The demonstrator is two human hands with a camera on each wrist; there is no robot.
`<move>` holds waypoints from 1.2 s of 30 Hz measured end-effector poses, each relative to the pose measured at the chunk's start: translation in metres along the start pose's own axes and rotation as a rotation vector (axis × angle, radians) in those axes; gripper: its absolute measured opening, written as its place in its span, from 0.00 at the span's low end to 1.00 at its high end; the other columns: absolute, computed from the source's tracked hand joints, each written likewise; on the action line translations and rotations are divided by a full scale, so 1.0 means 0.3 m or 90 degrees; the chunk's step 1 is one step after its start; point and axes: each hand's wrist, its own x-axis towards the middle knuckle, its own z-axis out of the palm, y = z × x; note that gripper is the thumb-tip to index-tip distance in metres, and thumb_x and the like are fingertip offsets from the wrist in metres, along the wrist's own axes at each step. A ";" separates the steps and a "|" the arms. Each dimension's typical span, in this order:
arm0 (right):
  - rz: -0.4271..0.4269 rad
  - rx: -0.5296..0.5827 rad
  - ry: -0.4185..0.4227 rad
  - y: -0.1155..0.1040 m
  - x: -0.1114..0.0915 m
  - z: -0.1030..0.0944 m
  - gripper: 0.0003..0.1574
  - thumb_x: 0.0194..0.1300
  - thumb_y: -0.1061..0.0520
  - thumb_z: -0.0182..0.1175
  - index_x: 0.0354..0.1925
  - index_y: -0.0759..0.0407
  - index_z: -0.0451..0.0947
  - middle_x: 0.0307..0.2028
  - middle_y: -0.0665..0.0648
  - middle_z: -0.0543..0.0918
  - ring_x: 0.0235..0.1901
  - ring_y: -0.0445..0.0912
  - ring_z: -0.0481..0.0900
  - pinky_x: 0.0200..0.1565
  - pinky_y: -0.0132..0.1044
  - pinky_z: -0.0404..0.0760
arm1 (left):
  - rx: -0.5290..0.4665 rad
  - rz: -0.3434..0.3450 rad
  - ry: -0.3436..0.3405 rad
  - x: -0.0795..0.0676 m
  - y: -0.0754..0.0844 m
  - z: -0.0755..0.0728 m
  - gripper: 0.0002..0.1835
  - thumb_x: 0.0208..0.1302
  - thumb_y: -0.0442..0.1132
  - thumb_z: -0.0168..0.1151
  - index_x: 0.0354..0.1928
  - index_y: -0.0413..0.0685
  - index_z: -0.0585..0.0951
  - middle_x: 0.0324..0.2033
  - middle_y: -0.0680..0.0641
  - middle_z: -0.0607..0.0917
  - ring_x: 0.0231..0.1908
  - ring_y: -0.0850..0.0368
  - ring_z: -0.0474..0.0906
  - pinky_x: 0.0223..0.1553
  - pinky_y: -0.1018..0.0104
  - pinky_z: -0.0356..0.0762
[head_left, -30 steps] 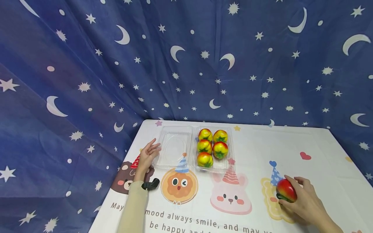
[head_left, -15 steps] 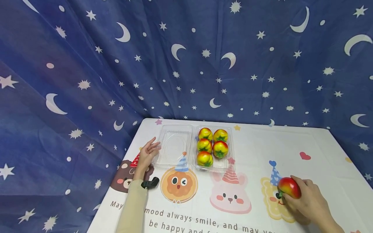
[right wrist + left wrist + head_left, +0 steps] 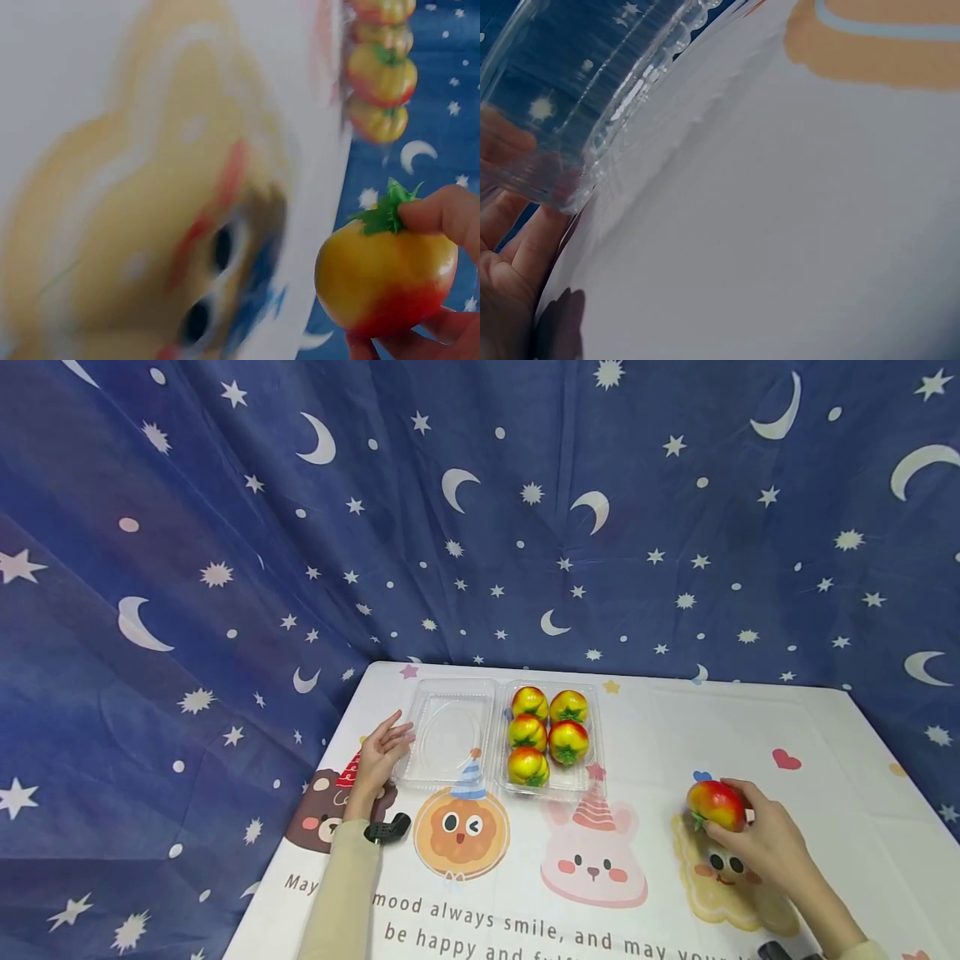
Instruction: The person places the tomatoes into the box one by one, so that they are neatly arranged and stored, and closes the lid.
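Observation:
My right hand (image 3: 765, 835) holds a red-and-yellow fruit (image 3: 716, 805) with a green leafy top above the tablecloth on the right. In the right wrist view the thumb presses by the green leaves of this fruit (image 3: 386, 277), with other fingers under it. Several like fruits (image 3: 567, 742) sit in a clear plastic box (image 3: 566, 781), three in the left column and two in the right. A bare spot shows at its front right. The box's clear lid (image 3: 450, 735) lies folded open to the left. My left hand (image 3: 378, 758) rests at the lid's left edge, fingers loosely extended.
A white tablecloth (image 3: 660, 735) with printed cartoon figures and lettering covers the table. Behind it and on the left hangs a dark blue curtain (image 3: 480, 552) with moons and stars. A black wrist device (image 3: 387, 829) sits on the left sleeve.
My right hand has raised the fruit off the tablecloth and carried it a little back and to the left. The left hand stays at the lid's edge.

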 end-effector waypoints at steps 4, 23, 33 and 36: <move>-0.055 0.061 0.018 -0.078 0.062 0.021 0.43 0.52 0.56 0.74 0.61 0.70 0.66 0.46 0.73 0.80 0.35 0.55 0.78 0.30 0.32 0.78 | -0.006 0.012 0.000 0.005 -0.001 -0.005 0.32 0.66 0.20 0.55 0.71 0.29 0.61 0.59 0.22 0.73 0.56 0.24 0.71 0.47 0.73 0.79; -0.125 0.273 -0.073 -0.365 0.224 0.231 0.37 0.54 0.60 0.71 0.61 0.63 0.69 0.54 0.67 0.75 0.47 0.59 0.79 0.49 0.53 0.82 | -0.017 0.004 0.001 -0.008 -0.022 -0.013 0.32 0.65 0.20 0.55 0.71 0.29 0.61 0.59 0.22 0.72 0.56 0.24 0.70 0.47 0.74 0.79; -0.219 0.257 -0.080 -0.384 0.246 0.279 0.38 0.50 0.65 0.72 0.60 0.64 0.71 0.53 0.65 0.81 0.52 0.59 0.79 0.53 0.56 0.78 | -0.024 0.012 -0.011 0.001 -0.012 -0.011 0.32 0.66 0.21 0.56 0.71 0.30 0.61 0.59 0.22 0.72 0.57 0.24 0.70 0.47 0.73 0.79; -0.225 0.232 -0.082 -0.386 0.250 0.282 0.39 0.50 0.65 0.72 0.60 0.65 0.70 0.53 0.66 0.81 0.52 0.59 0.79 0.53 0.56 0.78 | -0.022 0.022 -0.011 0.005 -0.011 -0.009 0.32 0.66 0.20 0.56 0.71 0.28 0.61 0.59 0.21 0.72 0.56 0.24 0.71 0.47 0.73 0.79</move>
